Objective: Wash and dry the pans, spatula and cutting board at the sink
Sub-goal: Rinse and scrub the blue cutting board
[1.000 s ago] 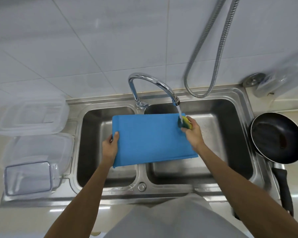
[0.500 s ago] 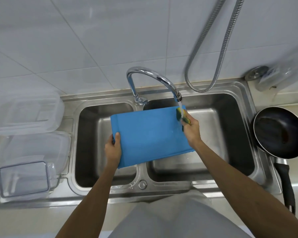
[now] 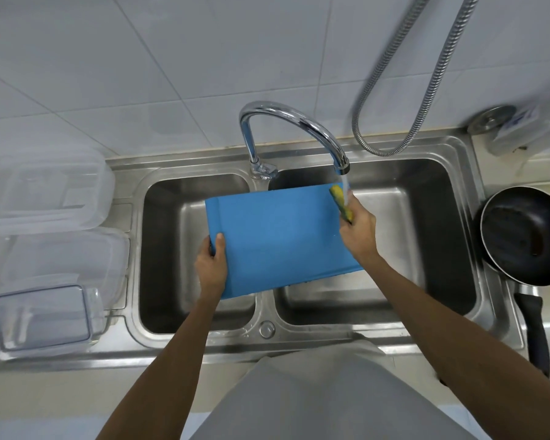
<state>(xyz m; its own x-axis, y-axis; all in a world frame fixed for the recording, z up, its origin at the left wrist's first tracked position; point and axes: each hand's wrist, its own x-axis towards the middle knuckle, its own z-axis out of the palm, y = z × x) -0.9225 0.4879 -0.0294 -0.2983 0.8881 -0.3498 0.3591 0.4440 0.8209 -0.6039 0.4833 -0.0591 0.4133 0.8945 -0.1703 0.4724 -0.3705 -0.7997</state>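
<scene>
Left hand grips left edge of flat blue rectangular plastic cutting board, thumb on top, fingers wrapped round edge. Board held above divider of stainless steel double sink. Right hand at board's far right corner, fingers closed round yellow-green sponge, under water running from curved chrome faucet. Round black frying pan sits right of sink.

Metal hose: both runs cut off at top edge.
Clear object, upper right: blurred, cropped by right edge.
Left hand: fingers hidden behind cutting board.
Sponge: lower end inside right hand.
</scene>
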